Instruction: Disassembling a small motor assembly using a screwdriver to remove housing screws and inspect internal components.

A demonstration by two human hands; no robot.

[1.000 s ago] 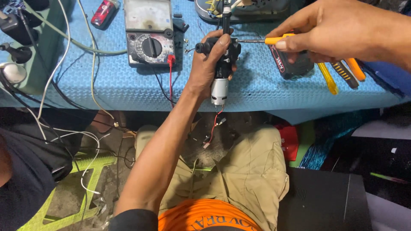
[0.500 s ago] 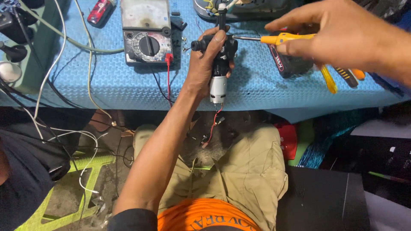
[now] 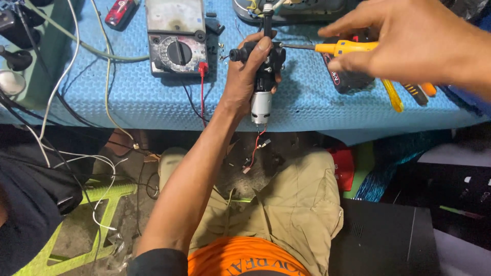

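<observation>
The screwdriver point(image 3: 348, 47) has shifted slightly; its tip now meets the motor assembly point(image 3: 262, 71) over the blue tabletop point(image 3: 128, 97). Keep the blade square and the body steady. Left hand point(image 3: 243, 76) fingers wrap the black housing with silver motor; right hand point(image 3: 409, 46) fingers pinch the yellow handle.

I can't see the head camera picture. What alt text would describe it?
A left hand grips a small black motor assembly over a blue mat, while the right hand drives a yellow-handled screwdriver into its side. An analog multimeter lies nearby.
</observation>
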